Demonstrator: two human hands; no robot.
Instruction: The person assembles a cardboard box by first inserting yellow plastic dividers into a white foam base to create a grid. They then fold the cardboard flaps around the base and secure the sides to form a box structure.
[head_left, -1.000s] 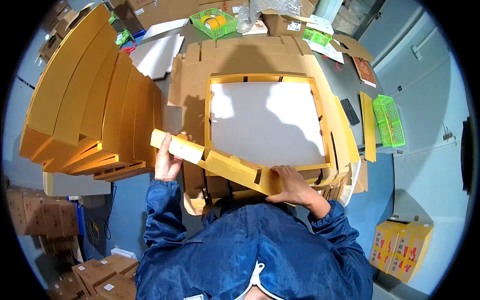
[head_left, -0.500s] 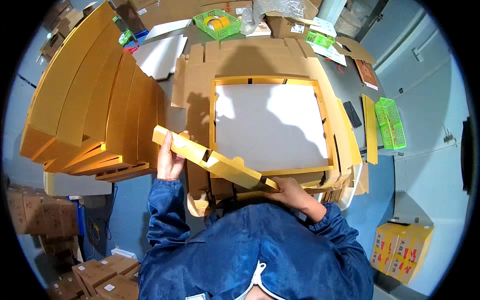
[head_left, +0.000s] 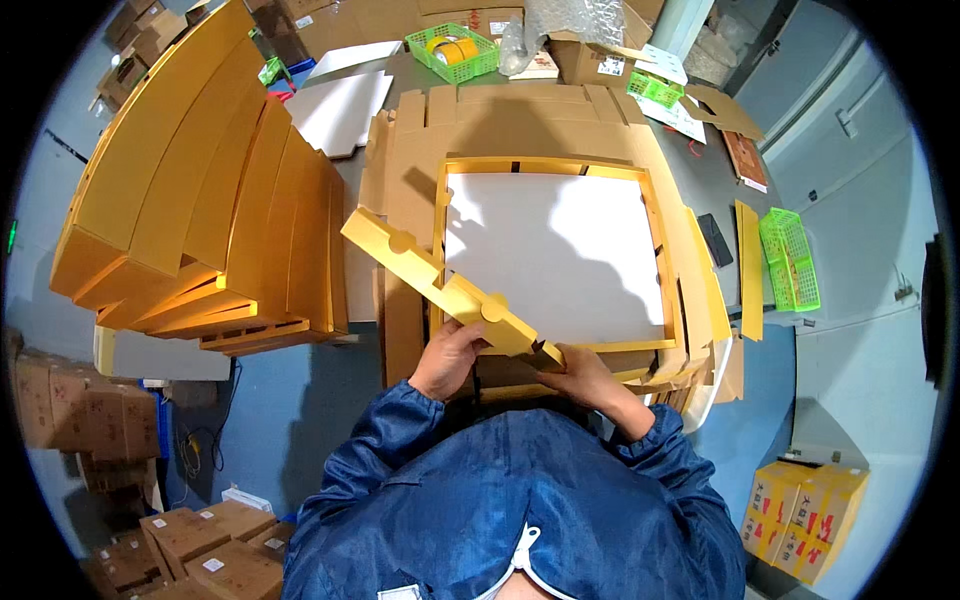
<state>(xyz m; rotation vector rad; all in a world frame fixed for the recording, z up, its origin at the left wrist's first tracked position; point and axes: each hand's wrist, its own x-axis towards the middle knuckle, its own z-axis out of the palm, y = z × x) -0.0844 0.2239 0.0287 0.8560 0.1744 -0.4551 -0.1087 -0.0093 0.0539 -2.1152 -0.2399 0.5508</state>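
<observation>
Between my hands is a long folded yellow cardboard strip (head_left: 470, 300) with notches and rounded tabs, slanting from upper left down to lower right. My left hand (head_left: 449, 358) is closed on its lower edge, near the middle. At its lower right end my right hand (head_left: 585, 380) grips it too. Beyond the strip lies a shallow yellow box frame (head_left: 660, 260) with a white sheet (head_left: 570, 250) inside. The strip's middle overlaps the frame's near left corner from my viewpoint. Under the frame is a flattened brown cardboard piece (head_left: 410, 150).
Tall yellow cartons (head_left: 190, 170) stand stacked at the left. White boards (head_left: 340, 105) and a green basket (head_left: 455, 62) with tape rolls sit at the far side. On the right are a black phone (head_left: 714, 240), a yellow strip (head_left: 747, 270) and another green basket (head_left: 790, 260).
My left hand has slid from the strip's far left end to nearer its middle. The strip has swung steeper, its left end now higher and further right. My right hand stays at its end.
</observation>
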